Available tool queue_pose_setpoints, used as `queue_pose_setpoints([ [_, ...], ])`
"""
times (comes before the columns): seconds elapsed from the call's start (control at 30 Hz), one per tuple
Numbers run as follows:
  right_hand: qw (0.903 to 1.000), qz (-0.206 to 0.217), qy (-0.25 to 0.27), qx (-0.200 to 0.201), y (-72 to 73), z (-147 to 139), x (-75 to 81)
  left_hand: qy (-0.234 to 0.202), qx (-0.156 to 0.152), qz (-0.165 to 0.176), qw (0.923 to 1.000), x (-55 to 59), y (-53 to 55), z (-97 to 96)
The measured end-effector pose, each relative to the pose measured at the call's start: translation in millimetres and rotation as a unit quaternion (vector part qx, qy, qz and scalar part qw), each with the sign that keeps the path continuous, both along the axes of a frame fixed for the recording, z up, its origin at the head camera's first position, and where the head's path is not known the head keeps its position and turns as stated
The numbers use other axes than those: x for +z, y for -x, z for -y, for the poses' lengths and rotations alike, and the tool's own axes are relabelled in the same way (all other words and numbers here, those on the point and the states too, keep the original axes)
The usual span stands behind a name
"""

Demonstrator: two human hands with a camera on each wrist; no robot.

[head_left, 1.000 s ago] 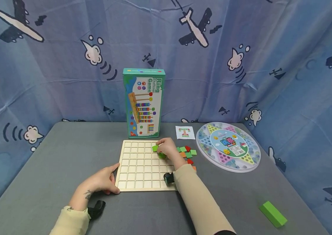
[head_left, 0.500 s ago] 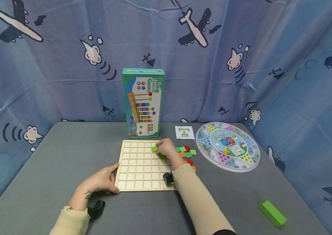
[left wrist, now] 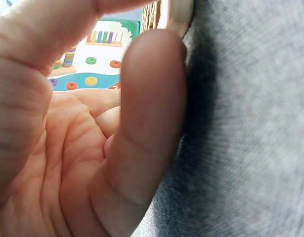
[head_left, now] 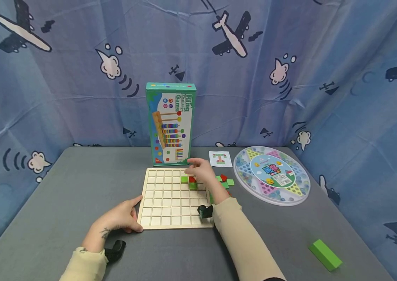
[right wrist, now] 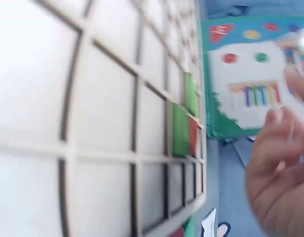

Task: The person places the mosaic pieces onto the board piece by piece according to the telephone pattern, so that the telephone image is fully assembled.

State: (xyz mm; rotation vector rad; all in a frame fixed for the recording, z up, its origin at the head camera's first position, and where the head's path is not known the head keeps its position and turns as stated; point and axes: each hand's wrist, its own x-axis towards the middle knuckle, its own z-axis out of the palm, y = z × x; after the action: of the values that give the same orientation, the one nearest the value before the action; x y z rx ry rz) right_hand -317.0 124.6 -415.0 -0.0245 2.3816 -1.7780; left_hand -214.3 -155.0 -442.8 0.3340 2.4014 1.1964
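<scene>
A pale wooden grid board [head_left: 167, 203] lies on the grey table. My left hand [head_left: 122, 214] rests against its left side, index finger on the edge and thumb at the near corner. In the left wrist view the thumb [left wrist: 152, 94] reaches the board's edge [left wrist: 175, 17]. Toward the far right of the grid sit a red tile [head_left: 192, 179], a green tile [head_left: 184, 179] to its left and another green tile [right wrist: 180, 131] one row nearer. Just above and right of them is my right hand [head_left: 201, 171], fingers loosely bent, with nothing visible in them.
Loose green and red tiles [head_left: 230, 182] lie right of the board, partly behind the right arm. Behind them are a small pattern card [head_left: 220, 159] and a round game board [head_left: 272, 175]. A tall game box [head_left: 172, 125] stands at the back. A green block [head_left: 325, 255] lies front right.
My right hand has lifted off the far-right cells and shifted slightly right, uncovering the red tile between the green ones. The left hand has stayed in place.
</scene>
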Motion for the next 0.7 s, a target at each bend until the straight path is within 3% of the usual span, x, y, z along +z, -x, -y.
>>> queue_pose_setpoints([
  [0.1, 0.9957, -0.014, 0.091, -0.004, -7.0, -13, 6.3, 0.0, -0.002, -0.001, 1.0, -0.7, -0.1, 0.3],
  [0.23, 0.9914, -0.036, 0.123, -0.025, -18.9, -35, 7.8, 0.002, -0.002, -0.008, 1.0, -1.0, -0.2, 0.7],
  [0.37, 0.9921, -0.037, 0.116, -0.032, -33.2, -55, 1.9, 0.007, -0.002, -0.016, 0.9998, 0.4, -1.3, 0.6],
  [0.53, 0.9956, -0.035, 0.087, -0.005, -51.5, -73, -7.2, 0.006, -0.001, -0.015, 0.9999, 1.3, -2.6, -0.1],
  [0.7, 0.9986, 0.01, 0.047, 0.021, -62.2, -83, -11.4, 0.003, -0.003, -0.014, 0.9999, 0.0, -3.5, -1.3],
])
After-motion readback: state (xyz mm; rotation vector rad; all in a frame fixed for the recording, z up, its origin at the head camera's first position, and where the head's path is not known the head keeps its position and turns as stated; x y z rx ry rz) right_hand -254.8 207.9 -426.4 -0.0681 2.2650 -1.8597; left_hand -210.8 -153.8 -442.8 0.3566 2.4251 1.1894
